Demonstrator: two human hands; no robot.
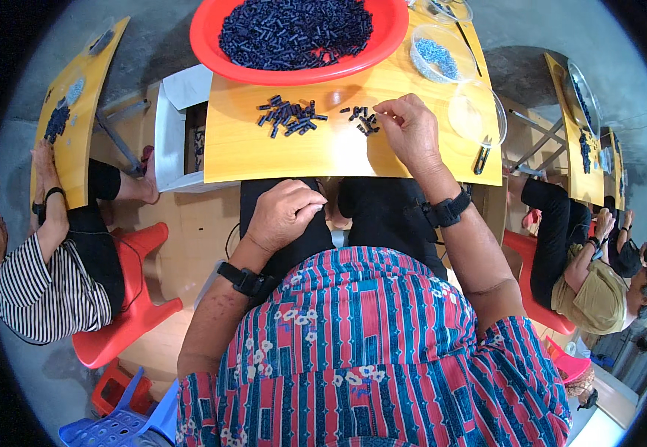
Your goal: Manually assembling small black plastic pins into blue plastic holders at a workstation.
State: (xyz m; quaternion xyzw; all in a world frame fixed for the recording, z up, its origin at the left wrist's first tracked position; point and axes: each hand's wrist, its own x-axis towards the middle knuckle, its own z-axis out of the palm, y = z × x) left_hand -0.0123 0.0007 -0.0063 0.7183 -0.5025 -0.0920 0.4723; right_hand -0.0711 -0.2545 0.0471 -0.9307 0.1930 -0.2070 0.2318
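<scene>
My right hand (411, 132) hovers over the yellow table, thumb and forefinger pinched just beside a small cluster of short black cylindrical pieces (362, 119). Whatever its fingertips hold is too small to make out. My left hand (284, 214) is above my lap, just off the table's near edge, thumb and fingers closed together. I cannot see what is inside it. A larger heap of black cylindrical pieces (290, 117) lies to the left of the small cluster. Beyond both, a red basin (203, 33) is filled with many more such pieces.
A clear round tub (415, 56) of small blue pieces stands at the far right of the table (234, 156). Nearer are a clear round dish (480, 113) and small black snips (482, 158). A white box (178, 93) adjoins the left edge. People sit at tables on both sides.
</scene>
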